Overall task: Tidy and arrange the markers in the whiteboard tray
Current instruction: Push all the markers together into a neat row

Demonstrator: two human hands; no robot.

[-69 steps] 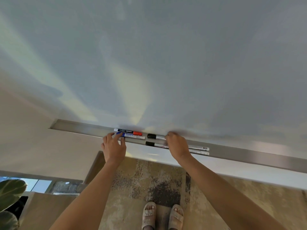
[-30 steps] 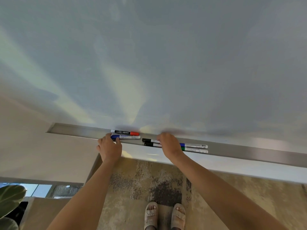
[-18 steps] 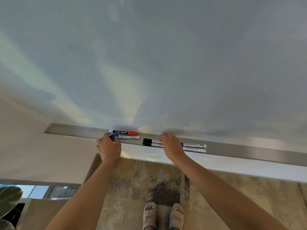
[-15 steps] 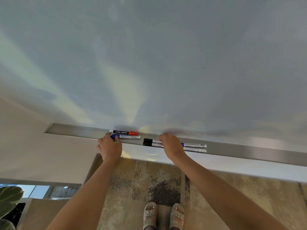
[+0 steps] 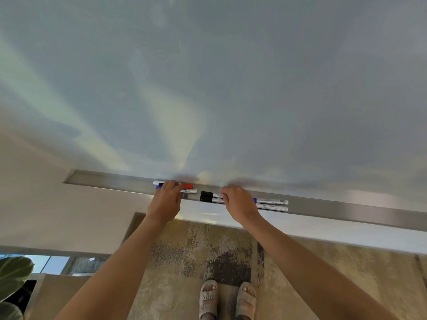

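Note:
A long metal whiteboard tray [image 5: 111, 180] runs under the whiteboard. A red-capped marker [image 5: 187, 186] lies at the tray's back, and a blue-capped marker [image 5: 190, 191] lies in front of it. My left hand [image 5: 166, 199] covers their middles, fingers laid over both. To the right, two black-capped markers [image 5: 209, 196] lie side by side. Behind my right hand [image 5: 239, 203] two more markers [image 5: 272, 204] continue end to end, one with a blue cap. My right hand's fingertips rest on the black pair.
The whiteboard [image 5: 231, 88] fills the upper view. Below are a patterned rug [image 5: 208, 257] and my sandalled feet [image 5: 227, 299]. A plant leaf [image 5: 13, 273] shows at the lower left. The tray stretches bare to the left and far right.
My left hand has slid right from the markers' left ends and now lies over the middles of the red and blue markers. My right hand stays on the black pair.

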